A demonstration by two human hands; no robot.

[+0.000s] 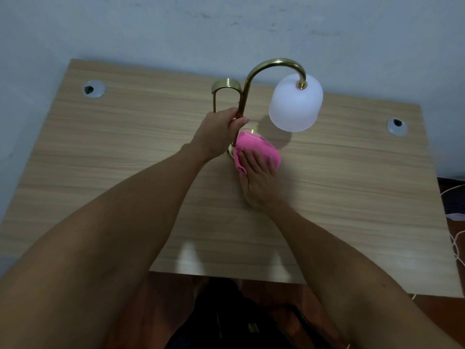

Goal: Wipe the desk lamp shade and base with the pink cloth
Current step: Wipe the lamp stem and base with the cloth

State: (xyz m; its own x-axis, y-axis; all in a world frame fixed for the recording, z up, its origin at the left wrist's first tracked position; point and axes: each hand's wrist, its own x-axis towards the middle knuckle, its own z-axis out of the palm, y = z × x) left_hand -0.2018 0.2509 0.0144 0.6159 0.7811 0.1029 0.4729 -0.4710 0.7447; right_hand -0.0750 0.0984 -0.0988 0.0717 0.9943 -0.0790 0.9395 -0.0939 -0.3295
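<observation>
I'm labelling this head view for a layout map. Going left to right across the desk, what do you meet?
Left cable hole → left hand gripping the lamp stem → pink cloth under the right hand → white shade → right cable hole.

The round brass lamp base (230,152) is almost wholly covered by the crumpled pink cloth (254,147) and the left hand (216,133); only a sliver shows at its left edge. The right hand (259,180) hides the cloth's near part. The left hand's fingers conceal a stretch of the thin brass stem (242,102). The pale wood-grain worktop (100,152) has its near left part hidden behind the forearm. Dark shapes below the near edge are too dim to identify.
</observation>
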